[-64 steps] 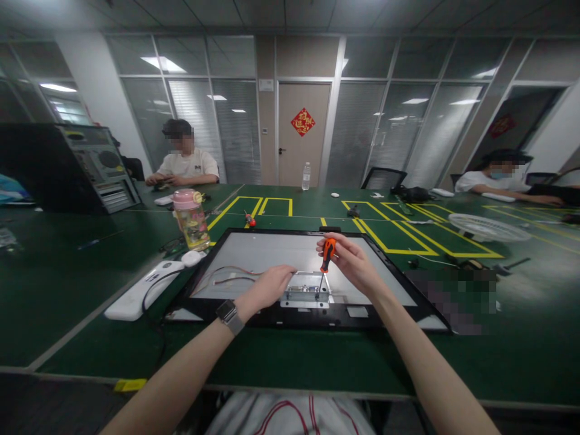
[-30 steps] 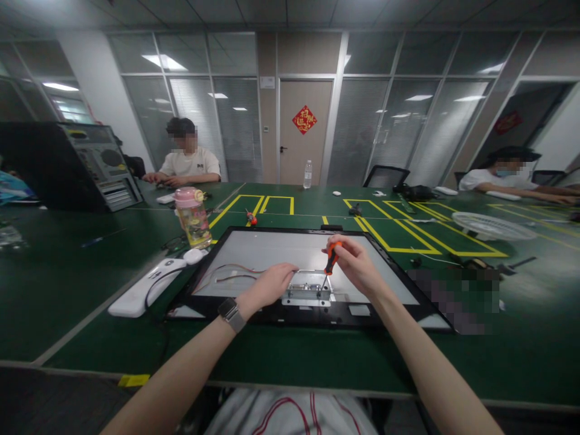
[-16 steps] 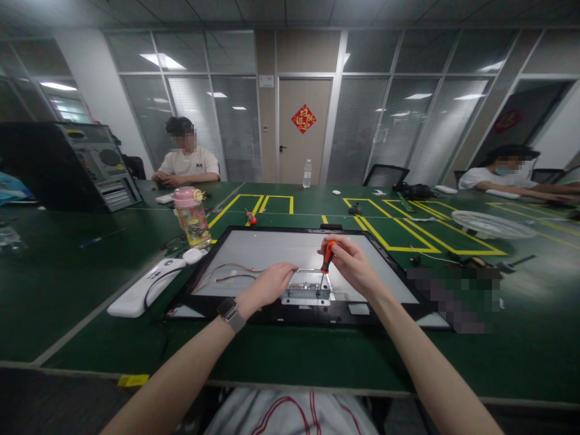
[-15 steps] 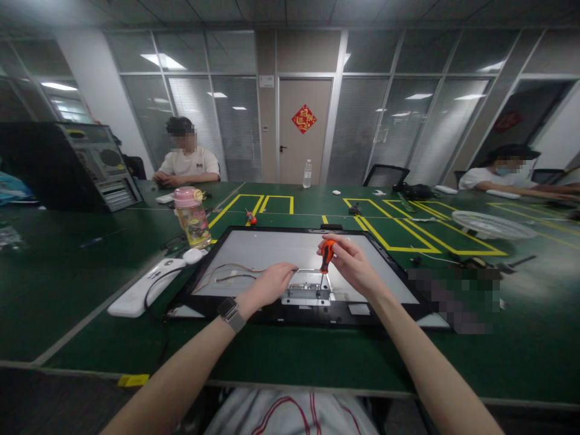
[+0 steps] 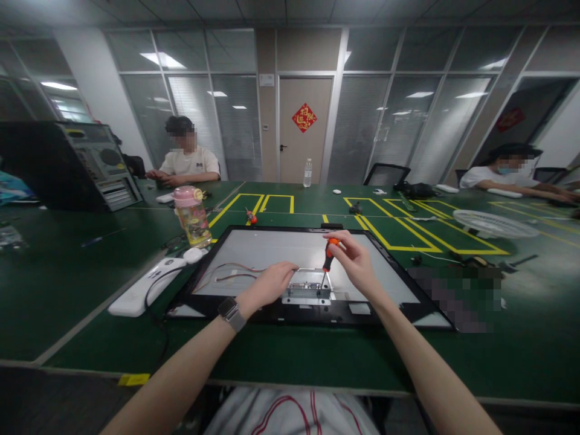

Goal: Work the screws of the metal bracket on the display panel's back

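Observation:
A large flat display panel [image 5: 263,244] with a black frame lies on the green table. On its near side sits a silver metal bracket [image 5: 308,300] with a row of connector ports. My right hand [image 5: 356,260] is closed on the orange-and-black handle of a screwdriver [image 5: 328,257], which stands nearly upright, slightly tilted, its tip at the right end of the bracket. My left hand [image 5: 274,284], below a wrist with a watch, rests at the bracket's left side with its fingers closed against the metal edge. Thin cables [image 5: 231,273] run across the panel left of that hand.
A pink-lidded bottle [image 5: 190,214] and a white power strip [image 5: 145,290] stand to the left, with a computer case [image 5: 67,163] beyond. A small red tool [image 5: 252,217] and a water bottle [image 5: 307,173] are farther back. Two people [image 5: 188,160] sit across the table.
My right hand has shifted slightly on the screwdriver handle, its fingers now higher and the handle leaning a little more right. My left hand stays in place.

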The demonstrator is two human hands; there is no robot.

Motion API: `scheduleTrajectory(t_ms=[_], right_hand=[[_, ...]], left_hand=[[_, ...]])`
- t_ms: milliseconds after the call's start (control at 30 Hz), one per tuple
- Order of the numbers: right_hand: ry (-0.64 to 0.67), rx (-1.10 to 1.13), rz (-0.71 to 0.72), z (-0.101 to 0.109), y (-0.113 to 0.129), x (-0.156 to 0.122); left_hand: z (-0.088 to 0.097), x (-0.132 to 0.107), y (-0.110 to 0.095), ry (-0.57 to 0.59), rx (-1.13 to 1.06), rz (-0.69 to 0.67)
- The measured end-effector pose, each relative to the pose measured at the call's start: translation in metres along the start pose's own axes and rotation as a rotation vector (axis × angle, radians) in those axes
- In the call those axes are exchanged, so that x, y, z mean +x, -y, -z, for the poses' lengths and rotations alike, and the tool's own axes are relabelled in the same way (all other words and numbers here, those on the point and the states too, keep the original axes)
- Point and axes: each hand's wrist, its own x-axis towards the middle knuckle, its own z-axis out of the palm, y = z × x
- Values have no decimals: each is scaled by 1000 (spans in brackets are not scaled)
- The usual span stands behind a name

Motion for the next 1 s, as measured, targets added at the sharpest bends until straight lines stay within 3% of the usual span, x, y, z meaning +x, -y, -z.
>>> scheduleTrajectory(t_ms=[133, 300, 600, 800, 1000], right_hand=[[52, 39, -17, 2, 4, 0], [3, 54, -39, 4, -5, 0], [90, 383, -220, -3, -3, -1], [64, 297, -138, -2, -6, -2], [91, 314, -166, 0, -9, -1]], left_hand=[[-1, 0, 1, -3, -2, -1], [-1, 0, 1, 0, -2, 3], [1, 0, -2, -5, 3, 2], [-1, 0, -1, -3, 15, -4], [-1, 0, 0, -8, 25, -5]])
